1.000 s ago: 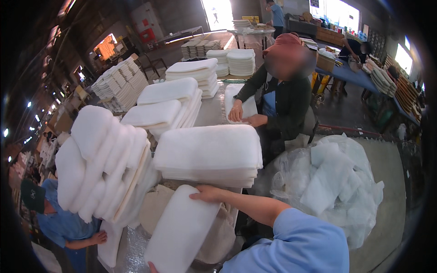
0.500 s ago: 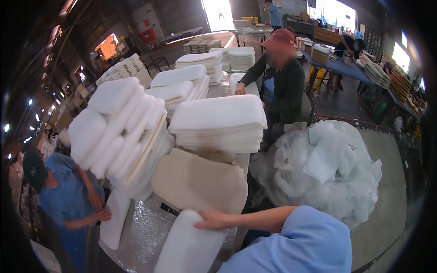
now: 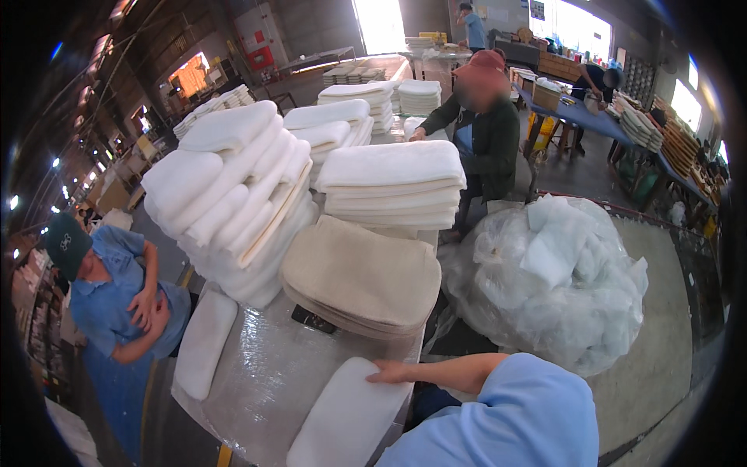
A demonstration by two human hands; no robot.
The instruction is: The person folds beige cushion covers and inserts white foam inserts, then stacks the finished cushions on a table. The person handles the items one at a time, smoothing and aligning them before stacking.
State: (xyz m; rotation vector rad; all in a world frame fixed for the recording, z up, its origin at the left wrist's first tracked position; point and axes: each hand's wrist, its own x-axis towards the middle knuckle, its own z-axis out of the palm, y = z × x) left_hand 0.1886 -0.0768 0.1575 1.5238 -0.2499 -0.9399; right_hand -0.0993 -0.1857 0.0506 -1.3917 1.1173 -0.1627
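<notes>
My right hand [image 3: 389,372] reaches in from the lower right and grips the far right edge of a long white padded cushion [image 3: 342,420]. This cushion lies flat on the plastic-covered table [image 3: 261,366], its near end cut off by the lower edge of the view. Beyond it sits a short stack of beige fabric pieces [image 3: 362,272] with rounded corners. A dark, flat object [image 3: 313,319] rests beside that stack. My left hand does not show.
Tall piles of white pads [image 3: 233,194] and a neat white stack [image 3: 391,183] stand farther back. Another white pad [image 3: 206,346] lies near a co-worker [image 3: 128,288] at left. A second co-worker [image 3: 490,132] stands beyond. At right is a large clear plastic bag [image 3: 556,284] of white stuffing.
The view has shifted, with the stacks now farther right. My right hand has slid to the cushion's edge. The co-worker at left has taken both hands off the pad and holds them at the torso.
</notes>
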